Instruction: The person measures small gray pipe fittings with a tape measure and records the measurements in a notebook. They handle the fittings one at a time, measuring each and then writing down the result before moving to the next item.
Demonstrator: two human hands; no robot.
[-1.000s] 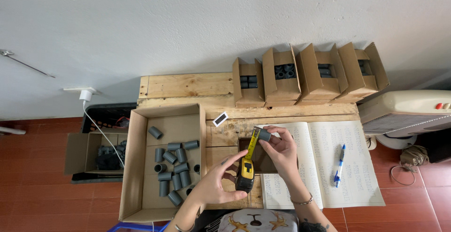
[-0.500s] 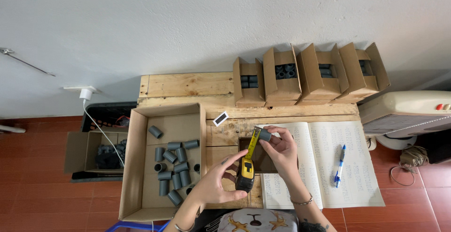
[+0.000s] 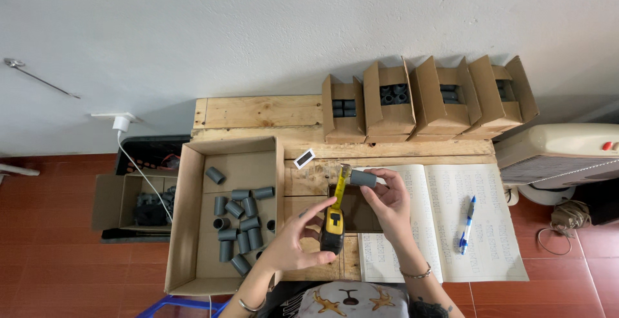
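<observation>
Since the earlier frame the grey pipe piece [image 3: 363, 178] has turned to lie level across the tip of the yellow tape blade [image 3: 340, 184], and both hands sit slightly farther up the counter [image 3: 258, 112]. Nearest, the left hand [image 3: 293, 247] has its grip closed around the yellow-and-black tape measure [image 3: 333, 231], thumb and index finger pinching the case. Just beyond, the right hand [image 3: 387, 203] pinches the grey pipe piece between its fingertips, its grip narrow and full, holding it against the blade above a dark brown block [image 3: 358, 215]. To the right lies an open notebook [image 3: 451, 221] with a blue pen [image 3: 466, 226] on its page. To the left, an open cardboard tray [image 3: 187, 228] holds loose grey pipe pieces [image 3: 240, 222]. Farther off, a small white tag [image 3: 303, 158] lies on the wood, and along the far edge stand four small cardboard boxes [image 3: 429, 99] with grey pieces inside.
</observation>
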